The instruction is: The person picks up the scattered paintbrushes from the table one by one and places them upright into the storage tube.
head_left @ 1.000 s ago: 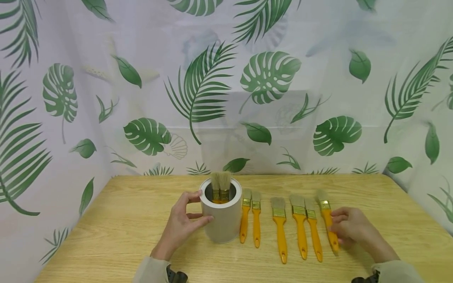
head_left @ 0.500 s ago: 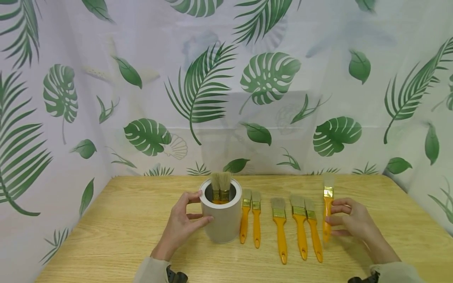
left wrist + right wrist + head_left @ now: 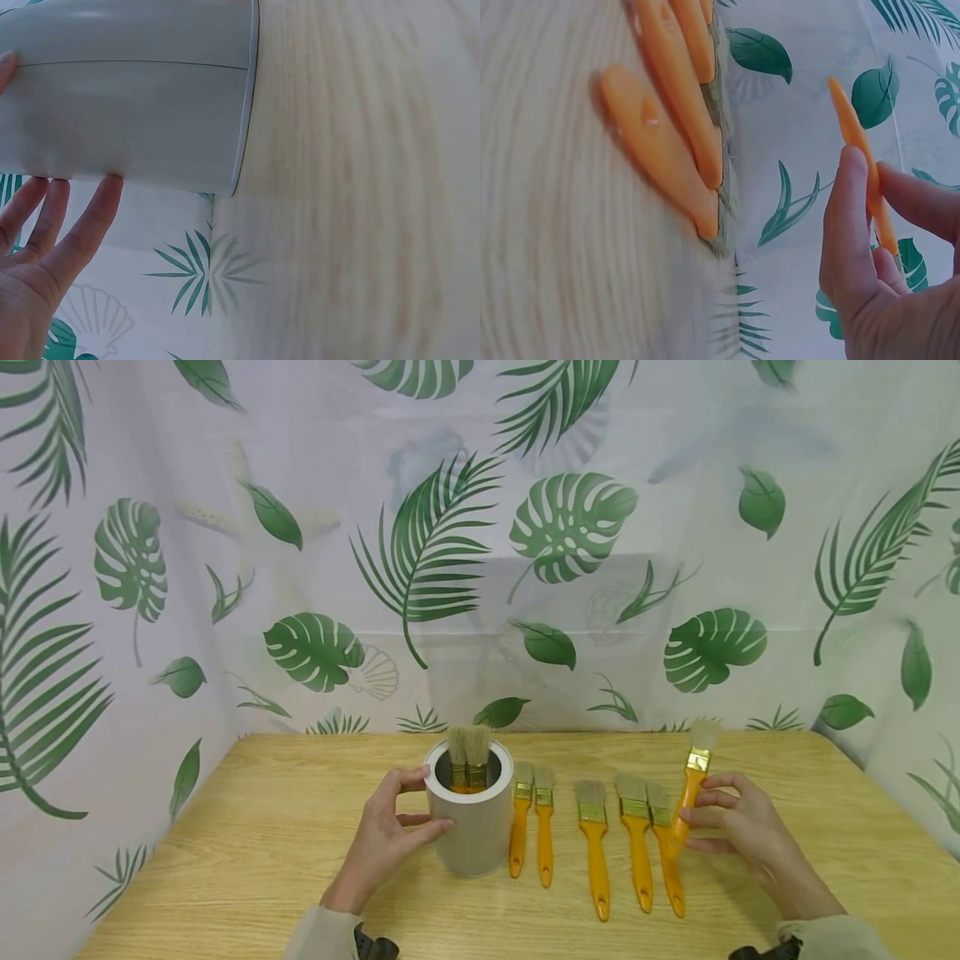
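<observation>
Head view, clock as seen there, white cylindrical can with an open round top (image 3: pixel 472 839) as centre; can stands upright on the light wood-grain surface (image 3: pixel 247 827); left hand (image 3: pixel 393 827) at the can's 9 o'clock, its fingers and thumb curved against the wall and gripping it, one fingertip up at the rim; left wrist view shows three fingertips touching the wall; two pale-bristled brushes with gold metal bands (image 3: pixel 468 756) stand in the can, bristles up out of the mouth.

Right hand (image 3: pixel 738 822) out at 3 o'clock, fingers and thumb pinching the orange handle of a pale-bristled, gold-banded paintbrush (image 3: pixel 688 793); that paintbrush is tilted, bristles toward 1 o'clock, handle end toward 7; right wrist view has it up off the surface, apart from the lying brushes.

Between can and right hand, around 3 to 4 o'clock, five orange-handled flat brushes (image 3: pixel 596 852) lie on the surface, bristles roughly toward 12; nearest pair just beside the can; backdrop at 12 is a white curtain with green leaf prints (image 3: pixel 337 577); light beige sleeves (image 3: pixel 322 935) at both wrists.
</observation>
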The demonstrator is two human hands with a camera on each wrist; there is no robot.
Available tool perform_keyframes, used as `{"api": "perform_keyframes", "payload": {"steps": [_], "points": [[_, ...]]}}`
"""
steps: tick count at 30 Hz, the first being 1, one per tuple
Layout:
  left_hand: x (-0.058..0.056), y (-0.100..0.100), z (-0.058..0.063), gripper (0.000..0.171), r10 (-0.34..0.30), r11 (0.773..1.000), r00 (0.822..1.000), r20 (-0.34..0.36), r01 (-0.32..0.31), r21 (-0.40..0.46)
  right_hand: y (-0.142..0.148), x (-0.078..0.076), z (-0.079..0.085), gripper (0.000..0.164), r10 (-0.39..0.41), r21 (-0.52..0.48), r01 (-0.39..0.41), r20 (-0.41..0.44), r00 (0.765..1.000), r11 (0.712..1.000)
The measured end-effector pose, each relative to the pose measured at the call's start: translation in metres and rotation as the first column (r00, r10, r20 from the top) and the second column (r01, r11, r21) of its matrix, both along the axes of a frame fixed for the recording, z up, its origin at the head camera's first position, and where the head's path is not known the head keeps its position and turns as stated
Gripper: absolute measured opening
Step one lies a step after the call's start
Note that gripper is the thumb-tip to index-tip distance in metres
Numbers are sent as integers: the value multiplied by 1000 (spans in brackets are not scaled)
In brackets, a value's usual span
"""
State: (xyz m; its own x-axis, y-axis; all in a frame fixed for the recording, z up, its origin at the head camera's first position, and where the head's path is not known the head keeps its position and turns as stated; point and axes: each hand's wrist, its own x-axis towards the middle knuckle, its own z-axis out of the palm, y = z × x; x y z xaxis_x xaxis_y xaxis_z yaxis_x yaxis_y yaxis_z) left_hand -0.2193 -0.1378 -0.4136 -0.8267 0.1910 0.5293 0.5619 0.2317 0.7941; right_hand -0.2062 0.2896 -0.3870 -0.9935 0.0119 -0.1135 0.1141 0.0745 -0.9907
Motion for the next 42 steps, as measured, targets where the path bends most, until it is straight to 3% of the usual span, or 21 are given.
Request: {"api": "perform_keyframes", "payload": {"steps": [5, 16, 23, 30, 42], "points": [[0, 1, 1, 59, 6, 1000, 1000, 10, -6, -2, -6, -1, 2, 45, -5, -76, 5, 0, 1000, 997], [1, 0, 3, 59, 11, 1000, 1000, 14, -11, -5, -17, -4, 8, 43, -22, -114, 16, -49, 999, 993], [0, 0, 2, 58, 4, 1000, 1000, -1, -4, 2, -30, -5, 14, 46, -72, -172, 57, -82, 994, 983], [0, 0, 1, 55, -6, 1000, 1000, -26, 6, 6, -48, -8, 23, 41, -85, -191, 58, -134, 987, 980], [-1, 0, 0, 58, 7, 1000, 1000, -7, -7, 2, -71, -12, 33, 41, -129, -218, 97, -137, 982, 971]]}}
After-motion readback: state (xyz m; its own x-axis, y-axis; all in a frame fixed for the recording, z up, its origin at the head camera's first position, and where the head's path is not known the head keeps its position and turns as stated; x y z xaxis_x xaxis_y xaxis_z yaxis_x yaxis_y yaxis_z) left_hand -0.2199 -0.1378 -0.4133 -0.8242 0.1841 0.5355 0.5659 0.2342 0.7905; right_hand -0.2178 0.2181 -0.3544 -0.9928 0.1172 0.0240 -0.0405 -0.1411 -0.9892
